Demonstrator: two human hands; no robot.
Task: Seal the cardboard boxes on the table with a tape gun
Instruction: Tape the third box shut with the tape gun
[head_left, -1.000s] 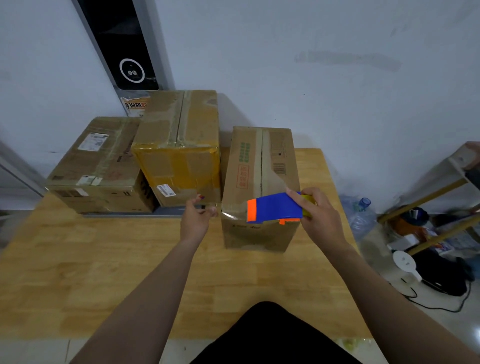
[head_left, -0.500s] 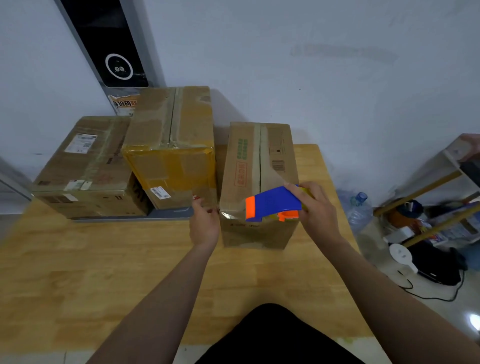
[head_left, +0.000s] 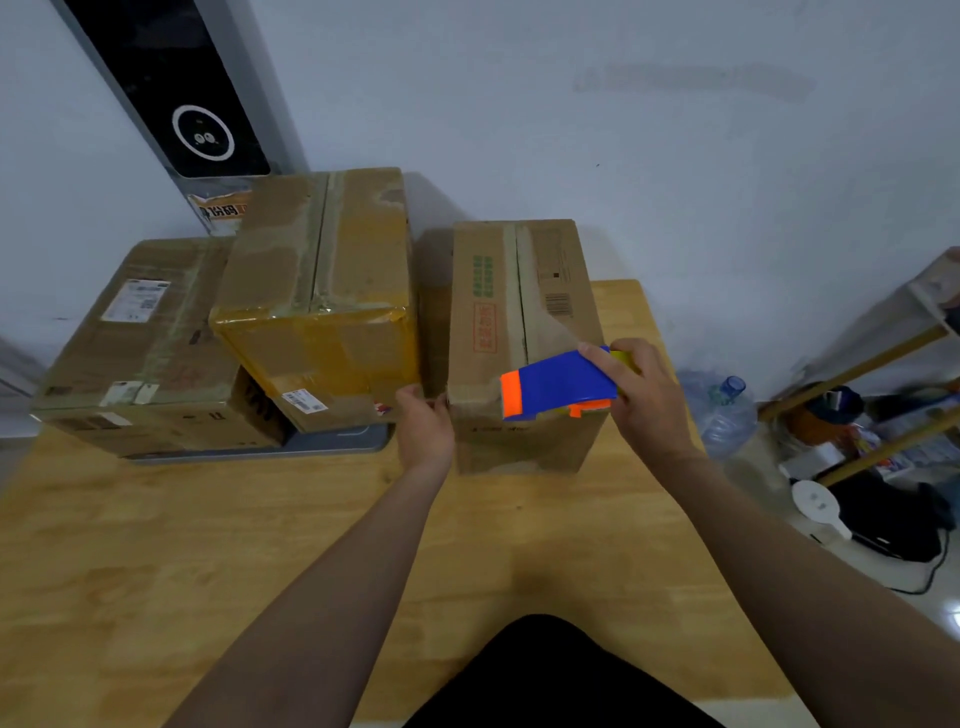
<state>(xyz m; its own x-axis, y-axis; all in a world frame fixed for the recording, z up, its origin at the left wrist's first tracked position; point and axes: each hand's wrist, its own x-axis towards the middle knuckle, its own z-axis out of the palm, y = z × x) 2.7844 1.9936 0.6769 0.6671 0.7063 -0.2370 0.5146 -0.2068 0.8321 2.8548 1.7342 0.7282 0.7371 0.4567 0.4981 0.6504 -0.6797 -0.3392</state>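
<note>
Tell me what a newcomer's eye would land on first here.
The bright blue and orange tape gun stands out most. The right hand grips it at the near top edge of the rightmost cardboard box, while the left hand sits at that box's near left corner. Next come the yellow-taped box to its left on the wooden table, and the black panel with a white ring on the wall behind.

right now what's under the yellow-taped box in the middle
A flat grey slab on the table shows beneath the yellow-taped box; the box hides most of it.
</note>
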